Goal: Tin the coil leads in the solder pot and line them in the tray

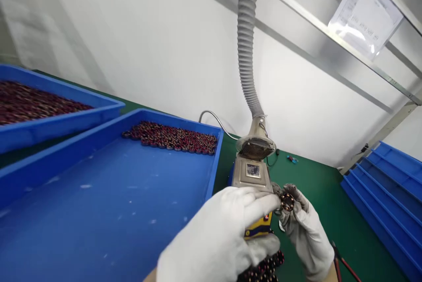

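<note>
Both my hands wear white gloves with grey, soiled fingertips. My right hand (301, 229) is closed, pinching a small round ring-shaped part (287, 202) that is dark with copper-coloured spots around its rim. Just left of it, my left hand (224, 233) has its fingers stretched toward the part and its thumb held apart below; the fingertips come close to the ring, and I cannot tell whether they touch it. Behind the left fingers stands a metal-topped device (253, 172) with a yellow and blue front, partly hidden. Below the left thumb lies a pile of similar dark parts (263, 269).
A large blue tray (99, 203) at left holds rows of small round parts (174, 137); another blue tray (62, 117) sits beyond it. A grey flexible duct (247, 40) hangs over the device. Stacked blue trays (385, 203) stand right. Red-handled pliers (343, 266) lie on the green tabletop (316, 172).
</note>
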